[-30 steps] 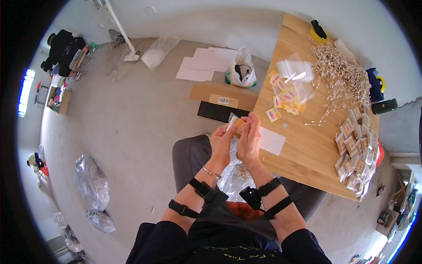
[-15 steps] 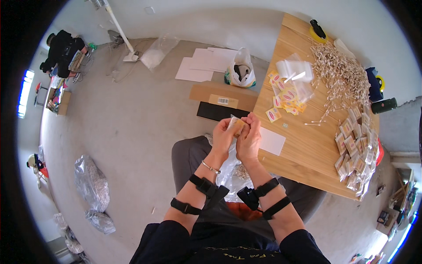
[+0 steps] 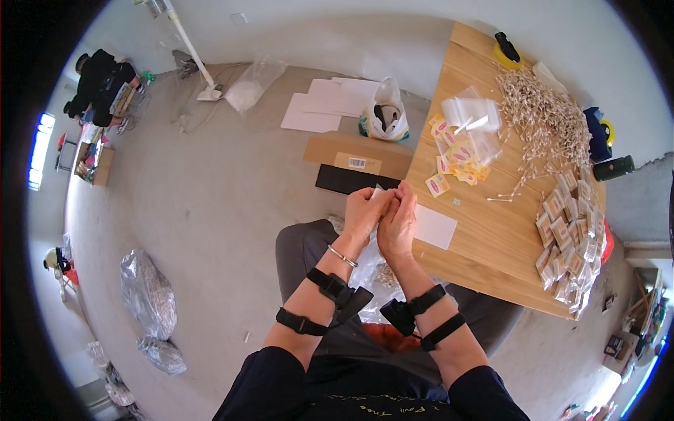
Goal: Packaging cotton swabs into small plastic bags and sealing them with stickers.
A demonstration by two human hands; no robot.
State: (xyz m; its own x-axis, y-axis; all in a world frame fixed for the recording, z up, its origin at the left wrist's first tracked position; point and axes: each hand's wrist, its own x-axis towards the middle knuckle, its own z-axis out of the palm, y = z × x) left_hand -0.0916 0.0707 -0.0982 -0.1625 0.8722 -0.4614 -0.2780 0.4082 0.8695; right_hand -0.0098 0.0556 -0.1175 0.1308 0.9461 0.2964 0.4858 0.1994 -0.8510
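My left hand and my right hand meet above my lap, beside the table's left edge, fingers closed on a small clear packet. Only its tip shows between the fingertips; the rest is hidden. Below the wrists, a large clear plastic bag with cotton swabs in it lies on my lap. A blank white sheet rests on the table edge by my right hand. Beyond it lie yellow printed cards and a stack of clear plastic sleeves.
On the wooden table are a heap of loose cotton swabs and a pile of filled packets. A cardboard box, a black box and a white carrier bag stand left of it. Another person works far left.
Both hands stay together at the same place. My left fingers have closed over the packet, whose swabs and yellow card showed before and are now covered. My left forearm has shifted slightly right.
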